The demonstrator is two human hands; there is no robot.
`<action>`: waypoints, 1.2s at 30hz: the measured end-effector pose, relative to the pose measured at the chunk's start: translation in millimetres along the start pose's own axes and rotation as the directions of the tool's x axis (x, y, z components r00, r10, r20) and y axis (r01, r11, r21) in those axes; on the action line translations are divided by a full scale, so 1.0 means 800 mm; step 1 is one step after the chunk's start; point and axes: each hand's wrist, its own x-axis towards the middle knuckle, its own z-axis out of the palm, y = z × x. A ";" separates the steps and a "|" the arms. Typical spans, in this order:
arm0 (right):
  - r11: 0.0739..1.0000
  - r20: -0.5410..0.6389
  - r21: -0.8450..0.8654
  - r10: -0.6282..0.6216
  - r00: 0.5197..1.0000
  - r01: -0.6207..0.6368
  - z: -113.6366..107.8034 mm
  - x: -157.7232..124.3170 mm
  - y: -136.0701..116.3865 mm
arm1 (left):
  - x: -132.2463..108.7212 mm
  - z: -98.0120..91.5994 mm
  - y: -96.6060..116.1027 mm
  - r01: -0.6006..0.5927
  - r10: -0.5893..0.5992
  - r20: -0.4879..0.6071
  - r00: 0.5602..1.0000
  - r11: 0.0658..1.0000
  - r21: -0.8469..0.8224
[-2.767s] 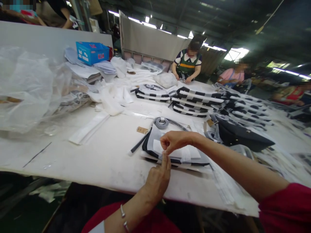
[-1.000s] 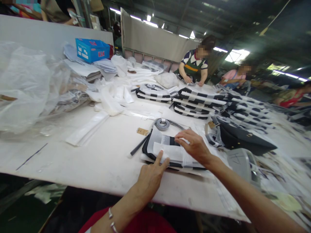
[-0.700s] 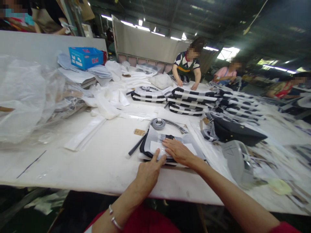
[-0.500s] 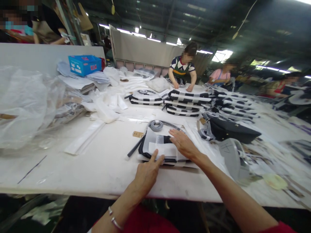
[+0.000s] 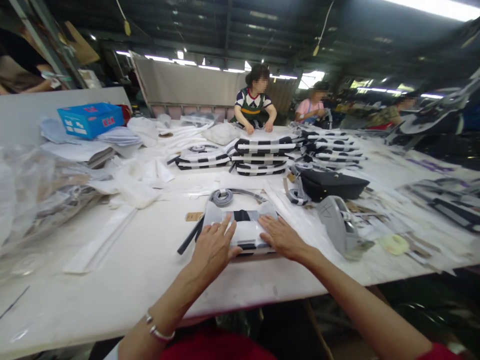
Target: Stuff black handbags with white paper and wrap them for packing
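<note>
A black handbag (image 5: 243, 215) lies on the white table before me, partly covered by white wrapping sheet (image 5: 245, 231). My left hand (image 5: 215, 244) rests flat on its left side, fingers spread. On the right side of the bag lies my right hand (image 5: 281, 235), its fingers stretched out and pressing on the wrapping. Behind the bag sits a coiled grey strap (image 5: 222, 197), wrapped in clear film. A brown tag (image 5: 194, 216) and a dark strap end (image 5: 189, 239) stick out to the left.
Stacked black-and-white wrapped bags (image 5: 264, 157) stand farther back. To the right are a black bag (image 5: 332, 185), a grey plastic piece (image 5: 333, 225) and a tape roll (image 5: 393, 244). Plastic sheeting (image 5: 33, 195) and a blue box (image 5: 91, 120) are at left. A co-worker (image 5: 255, 102) stands across the table.
My left hand has moved from the bag's front edge to its left side and flattened. My right hand has shifted down over the right side. The view has turned right.
</note>
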 end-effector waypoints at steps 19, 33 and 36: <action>0.968 -0.548 0.168 -0.064 0.834 0.185 0.004 -0.044 -0.067 | 0.018 0.065 0.026 -0.299 0.356 -0.256 0.899 0.925 0.235; 0.017 0.010 0.999 0.730 0.684 -0.032 0.035 -0.053 -0.073 | 0.054 0.008 -0.004 -0.249 0.246 -0.069 0.967 0.968 -0.042; 0.014 0.000 1.000 0.739 0.673 -0.015 0.030 -0.040 -0.074 | 0.056 0.004 -0.004 -0.239 0.238 -0.047 0.970 0.971 -0.030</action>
